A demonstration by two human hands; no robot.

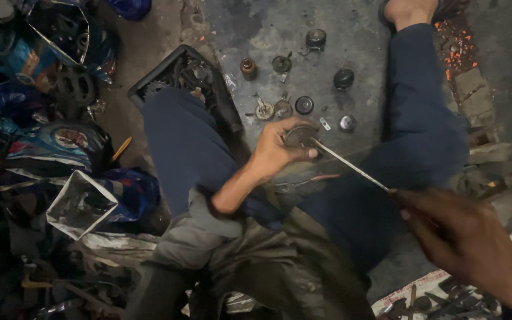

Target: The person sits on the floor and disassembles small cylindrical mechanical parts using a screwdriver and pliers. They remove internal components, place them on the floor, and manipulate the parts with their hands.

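Far to the left of the left hand: a heap of crumpled foil-lined bags (60, 151) and dark scrap on the floor (149, 53). Nearer, just beyond that hand's wrist, a black crate (176, 74) with a gear wheel and oily parts in it, partly covered by the person's knee. Left hand (277, 151): curled closed around a small round metal part (299, 136), thumb across its lower edge, fingers wrapped behind; the part sits raised over the lap, between the two trouser legs. Beyond the fingers, on the bare concrete, a loose scatter of similar small parts (303, 105) — round caps, a brown cylinder, dark knobs — near one another but mostly apart. A thin metal rod, apparently a screwdriver shaft (351, 168), runs from the round part down and right toward the right hand (463, 234), which is closed over the handle end; the handle itself is hidden and that hand is blurred, so how tight its hold is cannot be told. Tip meets the rim of the part. Judgement: the work goes best with the left hand bracing the part firmly, thumb kept off the tip's line, and the shaft pressed in straight along its axis so it cannot slip toward the palm. Right of the right hand: broken bricks (475, 89) and orange flecks.
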